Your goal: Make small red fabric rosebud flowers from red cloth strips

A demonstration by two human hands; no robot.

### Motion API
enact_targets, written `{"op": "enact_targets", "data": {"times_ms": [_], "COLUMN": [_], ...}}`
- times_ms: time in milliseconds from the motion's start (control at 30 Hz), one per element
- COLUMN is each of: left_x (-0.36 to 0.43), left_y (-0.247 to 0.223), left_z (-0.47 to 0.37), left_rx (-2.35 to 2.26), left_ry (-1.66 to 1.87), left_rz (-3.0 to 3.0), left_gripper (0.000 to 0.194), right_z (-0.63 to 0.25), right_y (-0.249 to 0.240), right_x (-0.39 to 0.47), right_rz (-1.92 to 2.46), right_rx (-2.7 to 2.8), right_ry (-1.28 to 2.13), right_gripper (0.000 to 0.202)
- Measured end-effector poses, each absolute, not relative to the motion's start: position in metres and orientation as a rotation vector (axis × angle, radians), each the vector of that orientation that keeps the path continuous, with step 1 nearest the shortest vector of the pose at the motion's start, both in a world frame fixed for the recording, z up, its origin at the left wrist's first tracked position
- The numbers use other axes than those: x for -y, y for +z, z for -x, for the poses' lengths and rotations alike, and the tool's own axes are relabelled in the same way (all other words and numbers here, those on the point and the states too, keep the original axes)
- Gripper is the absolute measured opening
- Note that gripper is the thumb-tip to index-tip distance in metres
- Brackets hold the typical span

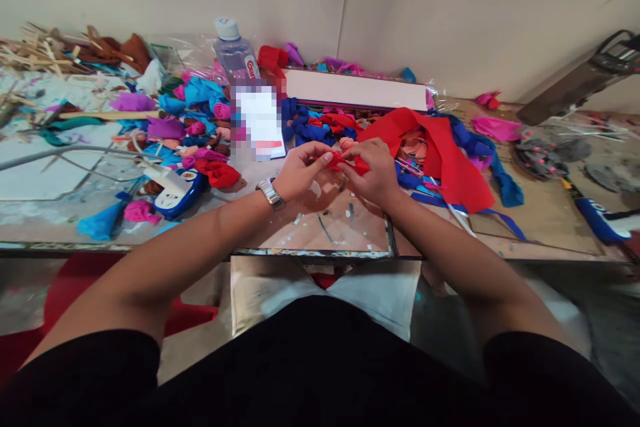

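Both hands meet over the middle of the table, pinching a small bunched piece of red crepe paper [334, 159] between them. My left hand [303, 170], with a metal watch [271, 193] on its wrist, grips the paper's left side with thumb and forefinger. From the right, my right hand [373, 170] closes its fingertips on the same piece. Just beyond the right hand lies a long red paper strip [463, 173], bent over a heap of coloured scraps. A lit phone [260, 120] leans up behind my left hand.
A clear bottle [235, 53] stands behind the phone. At left are a blue-and-white power strip [181, 192] with a grey cable and blue, pink and purple paper bundles [167, 128]. Wooden sticks [45, 57] pile up at far left. A dark tumbler [570, 83] stands at right.
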State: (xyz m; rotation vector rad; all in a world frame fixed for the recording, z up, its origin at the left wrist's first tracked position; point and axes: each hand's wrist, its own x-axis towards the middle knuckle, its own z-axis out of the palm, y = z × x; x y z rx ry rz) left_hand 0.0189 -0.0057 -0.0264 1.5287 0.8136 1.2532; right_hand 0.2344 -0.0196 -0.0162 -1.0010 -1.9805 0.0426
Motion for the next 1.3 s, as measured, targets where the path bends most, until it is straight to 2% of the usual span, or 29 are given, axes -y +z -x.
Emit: {"op": "enact_targets", "data": {"times_ms": [367, 800, 1300], "left_x": [0.0089, 0.0079, 0.0082], "left_y": [-0.027, -0.026, -0.0225], "left_z": [-0.0204, -0.0198, -0.0171], "left_rx": [-0.72, -0.752, -0.72], "left_ry": [1.216, 1.241, 1.205], "left_rz": [-1.529, -1.513, -1.605], "left_gripper": [0.05, 0.048, 0.049], "right_z": [-0.2331, -0.2332, -0.2315], "right_y": [-0.0155, -0.0176, -0.0136], "right_x": [0.0234, 0.0214, 0.026], "right_rz": [0.973, 0.913, 0.958], "right_rx": [1.954, 1.981, 1.957], "right_ry": [0.067, -0.005, 0.066], "right_gripper": [0.039, 0.021, 0.032]}}
